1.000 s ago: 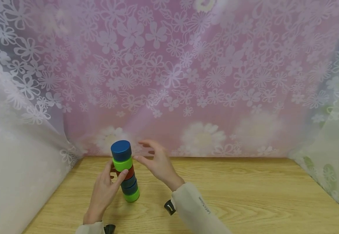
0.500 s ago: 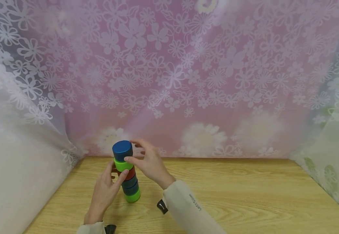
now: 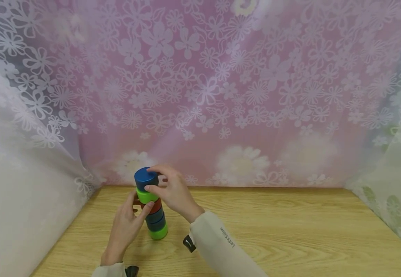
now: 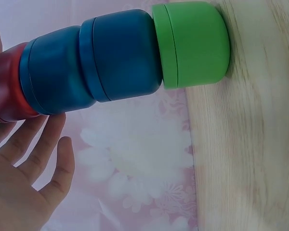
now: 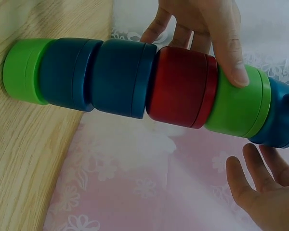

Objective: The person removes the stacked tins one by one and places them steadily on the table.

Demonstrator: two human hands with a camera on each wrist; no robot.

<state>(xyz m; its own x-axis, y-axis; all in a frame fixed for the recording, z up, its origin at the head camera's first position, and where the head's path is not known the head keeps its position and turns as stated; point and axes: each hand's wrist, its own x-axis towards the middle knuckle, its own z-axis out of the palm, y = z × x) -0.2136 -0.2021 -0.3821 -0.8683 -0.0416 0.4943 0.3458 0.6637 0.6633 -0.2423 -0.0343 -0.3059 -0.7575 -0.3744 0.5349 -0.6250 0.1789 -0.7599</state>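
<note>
Several round lidded tins stand in one tall, slightly uneven stack. A green tin (image 3: 158,233) is at the bottom on the table, with two dark blue tins (image 5: 118,77) above it. Over these come a red tin (image 5: 179,86), another green tin (image 3: 146,196) and, on top, a blue tin (image 3: 144,176). My left hand (image 3: 125,223) holds the stack around the red and upper green tins, its thumb in front and fingers behind. My right hand (image 3: 177,194) grips the top blue tin from the right, a finger over its rim and the thumb low on its side.
The wooden table (image 3: 276,231) reaches back to a pink flowered curtain (image 3: 221,115). Pale curtains hang at the left and right sides. Black straps (image 3: 189,244) show under the sleeves (image 3: 221,242).
My right hand has moved left from beside the stack and taken hold of the top blue tin. The left hand has kept its hold, and the stack still stands.
</note>
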